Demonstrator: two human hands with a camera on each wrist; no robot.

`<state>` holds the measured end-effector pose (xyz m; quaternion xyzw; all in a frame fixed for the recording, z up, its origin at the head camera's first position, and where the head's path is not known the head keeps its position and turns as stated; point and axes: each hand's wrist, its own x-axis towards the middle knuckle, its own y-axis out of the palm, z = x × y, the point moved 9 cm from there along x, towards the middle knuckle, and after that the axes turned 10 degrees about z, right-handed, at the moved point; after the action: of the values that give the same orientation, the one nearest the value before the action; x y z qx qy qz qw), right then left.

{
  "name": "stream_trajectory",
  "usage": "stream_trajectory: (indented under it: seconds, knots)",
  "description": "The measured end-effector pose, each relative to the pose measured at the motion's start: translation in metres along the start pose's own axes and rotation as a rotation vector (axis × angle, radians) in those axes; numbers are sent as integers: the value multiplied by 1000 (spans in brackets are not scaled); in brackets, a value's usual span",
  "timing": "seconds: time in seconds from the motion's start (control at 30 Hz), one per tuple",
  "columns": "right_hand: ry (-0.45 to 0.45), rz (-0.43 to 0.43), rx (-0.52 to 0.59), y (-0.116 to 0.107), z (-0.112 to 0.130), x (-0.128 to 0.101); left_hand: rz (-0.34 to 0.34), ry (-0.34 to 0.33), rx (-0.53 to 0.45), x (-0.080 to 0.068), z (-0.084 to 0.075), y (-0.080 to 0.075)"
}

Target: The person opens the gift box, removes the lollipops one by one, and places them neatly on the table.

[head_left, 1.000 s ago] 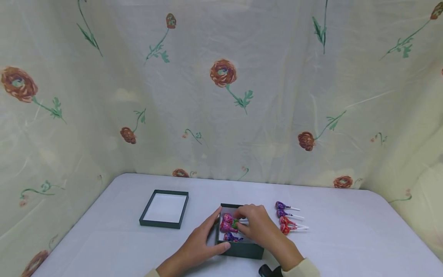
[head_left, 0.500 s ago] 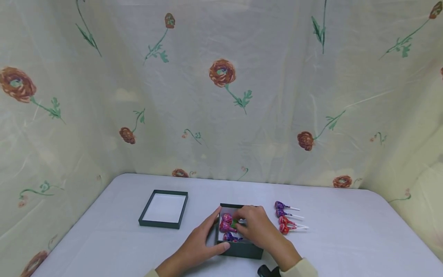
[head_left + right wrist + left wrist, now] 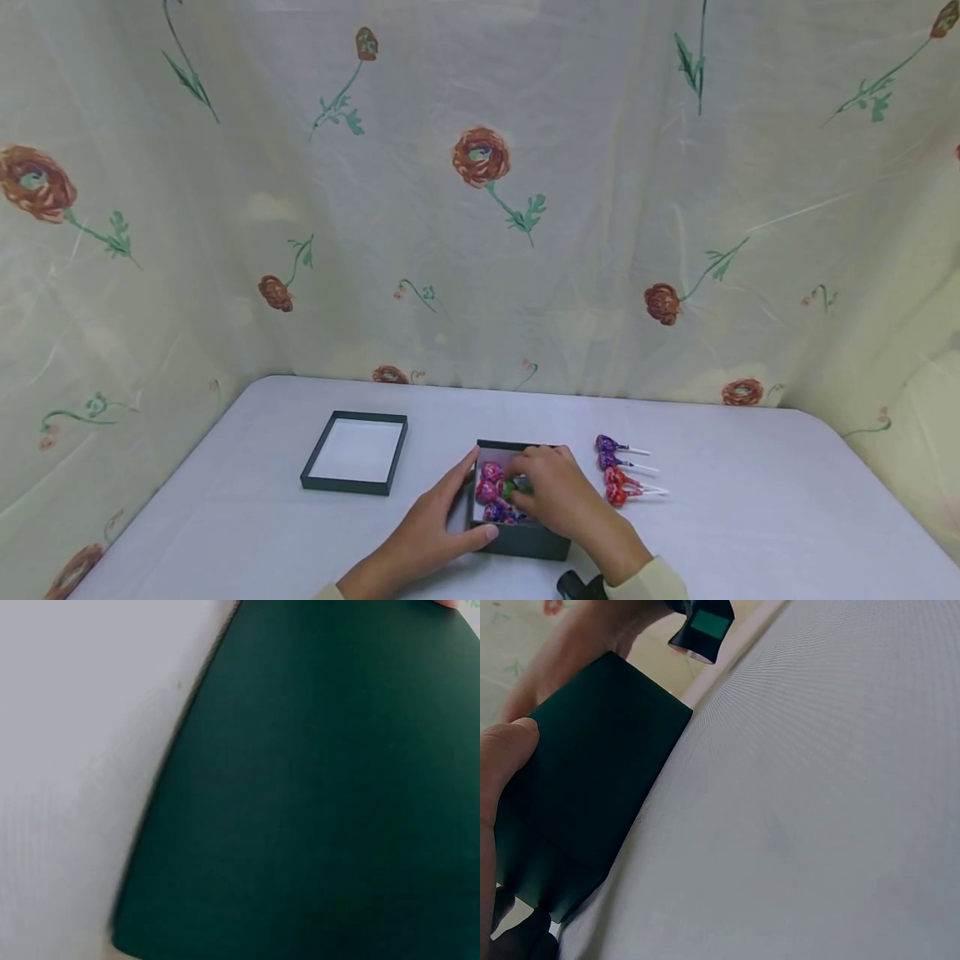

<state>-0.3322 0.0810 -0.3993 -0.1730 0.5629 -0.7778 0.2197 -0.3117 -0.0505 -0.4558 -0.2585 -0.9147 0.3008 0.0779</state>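
Right at the near edge of the tabletop (image 3: 750, 500) sits a dark green box (image 3: 525, 540) with wrapped lollipops (image 3: 491, 492) piled inside. Left hand (image 3: 431, 529) is braced against the box's left wall, thumb along the front side, fingers straight, not gripping anything. Right hand (image 3: 558, 496) is down in the box with curled fingers on a green-wrapped lollipop (image 3: 510, 486), looks like it's pinching it. Just right of the box, four more lollipops (image 3: 622, 471) lie in a row, sticks pointing right. Further left sits the box lid (image 3: 356, 452), upside down. Flowery curtain (image 3: 480, 192) behind everything.
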Motion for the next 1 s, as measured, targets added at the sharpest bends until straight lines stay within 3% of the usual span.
stream_trajectory:
  seconds: [1.0]
  knots:
    - [10, 43, 26, 1, 2, 0, -5, 1, 4, 1, 0, -1]
